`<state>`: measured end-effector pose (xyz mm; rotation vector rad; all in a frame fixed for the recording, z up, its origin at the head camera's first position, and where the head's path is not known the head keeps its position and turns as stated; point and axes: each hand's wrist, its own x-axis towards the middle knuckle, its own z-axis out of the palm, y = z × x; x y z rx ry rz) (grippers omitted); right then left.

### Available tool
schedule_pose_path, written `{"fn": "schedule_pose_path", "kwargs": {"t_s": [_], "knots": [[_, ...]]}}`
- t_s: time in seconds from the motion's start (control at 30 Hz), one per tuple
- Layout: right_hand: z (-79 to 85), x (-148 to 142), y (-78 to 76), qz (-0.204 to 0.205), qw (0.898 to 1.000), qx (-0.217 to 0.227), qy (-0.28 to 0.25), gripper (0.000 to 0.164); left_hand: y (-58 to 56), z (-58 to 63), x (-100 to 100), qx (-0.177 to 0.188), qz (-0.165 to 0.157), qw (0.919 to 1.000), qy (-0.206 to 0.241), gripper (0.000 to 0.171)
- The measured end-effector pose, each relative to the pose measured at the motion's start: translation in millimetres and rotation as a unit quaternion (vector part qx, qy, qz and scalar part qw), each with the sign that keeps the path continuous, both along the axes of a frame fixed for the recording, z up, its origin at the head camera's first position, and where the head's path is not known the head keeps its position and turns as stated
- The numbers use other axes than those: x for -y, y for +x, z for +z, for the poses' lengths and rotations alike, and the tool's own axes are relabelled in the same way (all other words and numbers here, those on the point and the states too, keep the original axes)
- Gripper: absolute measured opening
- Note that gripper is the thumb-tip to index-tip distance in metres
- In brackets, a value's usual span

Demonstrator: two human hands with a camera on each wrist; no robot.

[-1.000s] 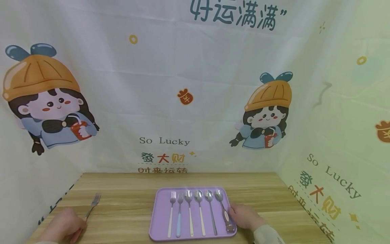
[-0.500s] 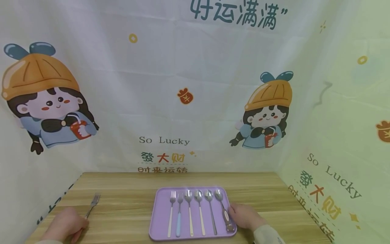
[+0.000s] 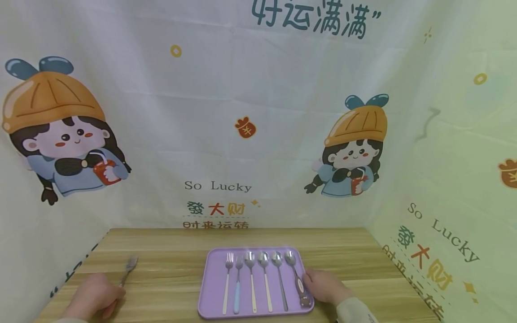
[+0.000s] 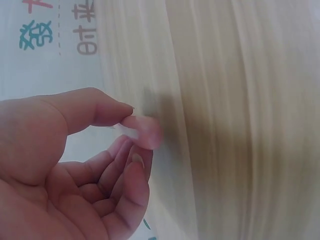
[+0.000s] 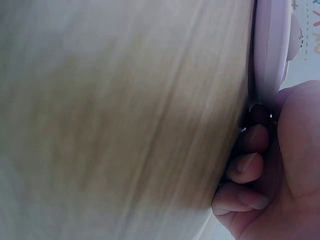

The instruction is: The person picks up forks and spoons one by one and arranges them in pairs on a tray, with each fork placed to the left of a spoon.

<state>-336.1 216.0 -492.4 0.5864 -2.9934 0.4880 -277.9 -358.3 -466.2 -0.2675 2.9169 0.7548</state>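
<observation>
At the left of the table in the head view, my left hand (image 3: 94,294) pinches a metal fork (image 3: 131,264) by its handle, tines pointing away. In the left wrist view the thumb and index fingertip (image 4: 147,132) meet, the other fingers are curled, and the fork is hidden. My right hand (image 3: 326,285) grips the right edge of a purple tray (image 3: 211,287). The right wrist view shows its curled fingers (image 5: 248,167) low at the tray's rim (image 5: 272,50). On the tray lie a white-handled fork (image 3: 227,282), a blue-handled fork (image 3: 237,287) and several spoons (image 3: 265,273) in a row.
The wooden table (image 3: 169,251) extends between the left hand and the tray. A printed cloth (image 3: 202,134) hangs behind the table and along both sides. The rightmost spoon (image 3: 299,282) has a brown bear-shaped handle and lies by the right hand.
My left hand has moved slightly to the right with the fork, whose tines have turned and look blurred. The right hand and the tray have stayed in place.
</observation>
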Motion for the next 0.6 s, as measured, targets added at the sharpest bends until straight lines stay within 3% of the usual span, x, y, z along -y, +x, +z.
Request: {"fn": "schedule_pose_path", "kwargs": {"t_s": [0.23, 0.6], "knots": [[-1.3, -0.5, -0.4, 0.0, 1.0, -0.003, 0.001, 0.027, -1.6, 0.4, -18.2, -0.037, -0.019, 0.9991, 0.003, 0.046], [-2.4, -1.1, -1.6, -0.004, 1.0, 0.001, 0.002, 0.027, -4.9, 10.4, -68.0, -0.077, -0.04, 0.9962, 0.01, 0.05]]}}
